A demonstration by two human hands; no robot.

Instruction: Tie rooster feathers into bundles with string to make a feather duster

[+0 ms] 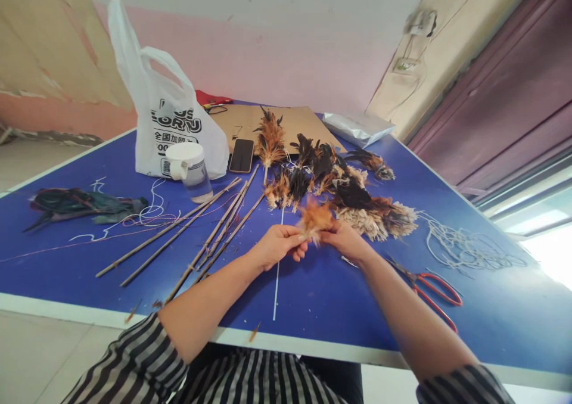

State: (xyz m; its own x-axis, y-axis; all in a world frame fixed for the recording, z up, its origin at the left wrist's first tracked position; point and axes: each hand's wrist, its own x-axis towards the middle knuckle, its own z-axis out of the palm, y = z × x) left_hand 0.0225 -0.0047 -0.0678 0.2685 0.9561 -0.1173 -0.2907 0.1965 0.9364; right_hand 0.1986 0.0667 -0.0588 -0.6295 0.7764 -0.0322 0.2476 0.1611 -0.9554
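Note:
Between my two hands is a small bunch of orange-brown feathers (316, 216), blurred at its tips. My left hand (282, 243) pinches its pale lower end, and my right hand (346, 241) grips the base from the other side. Just beyond lie piles of black, brown and cream feathers (357, 204) on the blue table (322, 308). A feather duster (270, 139) with a stick handle lies farther back. Several thin wooden sticks (223, 231) are spread left of my hands. Red-handled scissors (429, 291) rest near my right forearm.
A white plastic bag (165, 106), a lidded clear jug (192, 171) and a phone (242, 155) stand or lie at the back left. Cardboard (304, 124) and a silver packet (357, 129) are behind. Tangled string (469, 246) lies right; dark cloth-like material (84, 204) lies left.

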